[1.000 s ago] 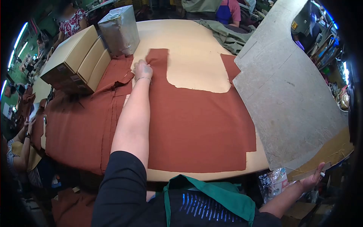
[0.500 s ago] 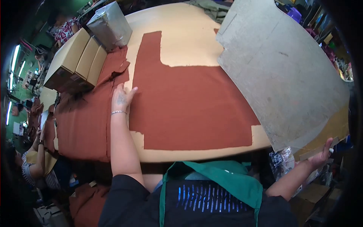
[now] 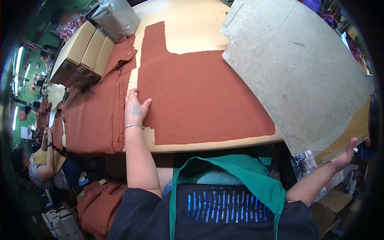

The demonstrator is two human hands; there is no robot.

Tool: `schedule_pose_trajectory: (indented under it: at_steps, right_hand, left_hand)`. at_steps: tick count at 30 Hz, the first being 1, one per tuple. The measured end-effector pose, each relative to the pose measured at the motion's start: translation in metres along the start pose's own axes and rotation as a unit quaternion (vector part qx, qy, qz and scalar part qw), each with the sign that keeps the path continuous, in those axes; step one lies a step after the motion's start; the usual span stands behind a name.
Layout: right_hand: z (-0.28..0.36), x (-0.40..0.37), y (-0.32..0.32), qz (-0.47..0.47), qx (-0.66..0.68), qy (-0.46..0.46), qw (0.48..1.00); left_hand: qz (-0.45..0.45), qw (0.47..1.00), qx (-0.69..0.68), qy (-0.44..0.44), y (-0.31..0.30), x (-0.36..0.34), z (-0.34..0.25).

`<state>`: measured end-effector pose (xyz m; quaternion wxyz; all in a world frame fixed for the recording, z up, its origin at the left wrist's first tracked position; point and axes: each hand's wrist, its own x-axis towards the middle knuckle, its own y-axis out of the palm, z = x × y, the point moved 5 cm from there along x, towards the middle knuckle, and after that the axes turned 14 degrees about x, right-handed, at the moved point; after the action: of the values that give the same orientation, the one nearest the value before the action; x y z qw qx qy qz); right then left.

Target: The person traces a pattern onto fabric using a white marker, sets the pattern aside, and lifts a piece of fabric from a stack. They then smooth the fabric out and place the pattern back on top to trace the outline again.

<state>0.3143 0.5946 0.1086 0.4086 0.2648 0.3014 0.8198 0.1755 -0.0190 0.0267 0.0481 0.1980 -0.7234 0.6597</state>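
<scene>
A rust-brown cut fabric piece (image 3: 200, 92) lies flat on the tan table (image 3: 192, 24). My left hand (image 3: 135, 107) rests palm-down on its left edge, fingers spread, near the front of the table. My right hand (image 3: 346, 154) grips the lower corner of a large grey pattern board (image 3: 296, 68), which is held tilted above the right side of the fabric and hides that part of it.
A stack of rust-brown fabric pieces (image 3: 96, 108) lies left of my hand. Cardboard boxes (image 3: 82, 52) and a silver-wrapped box (image 3: 116, 16) stand at the back left. A seated person (image 3: 44, 160) works at the left edge. More brown fabric (image 3: 100, 200) lies below the table.
My left hand has slid from the far end of the fabric back along its left edge toward me. The board in my right hand has swung further over the fabric.
</scene>
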Motion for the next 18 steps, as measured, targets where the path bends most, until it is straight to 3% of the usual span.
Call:
schedule_pose_trajectory:
  at_steps: [3,7,8,9,11,13,15,18]
  right_hand:
    - [0.002,0.01,-0.016,0.046,0.053,0.067,0.995]
    - [-0.015,0.024,-0.028,0.155,0.103,0.17,0.968]
    - [-0.025,0.028,-0.033,0.185,0.107,0.191,0.958]
    - [-0.039,0.026,-0.03,0.211,0.079,0.211,0.951]
    - [-0.076,0.01,-0.007,0.261,0.021,0.248,0.933]
    - [-0.119,0.003,0.01,0.308,-0.045,0.254,0.916]
    - [-0.137,-0.016,0.053,0.341,-0.098,0.245,0.902]
    - [-0.166,-0.033,0.086,0.334,-0.242,0.229,0.881]
  left_hand:
    - [0.118,0.989,-0.047,-0.08,-0.006,-0.009,0.01]
    - [0.067,0.995,0.04,-0.07,-0.026,-0.018,0.008]
    - [0.058,0.996,0.017,-0.063,-0.038,-0.016,-0.001]
    - [0.078,0.986,-0.125,-0.073,-0.033,-0.013,0.0]
    - [0.117,0.904,-0.402,-0.083,-0.02,-0.006,-0.001]
    - [0.248,0.625,-0.734,-0.093,-0.007,-0.007,-0.014]
    - [0.288,0.557,-0.777,-0.057,-0.031,-0.015,-0.032]
    - [0.16,0.758,-0.633,-0.011,-0.029,-0.002,0.009]
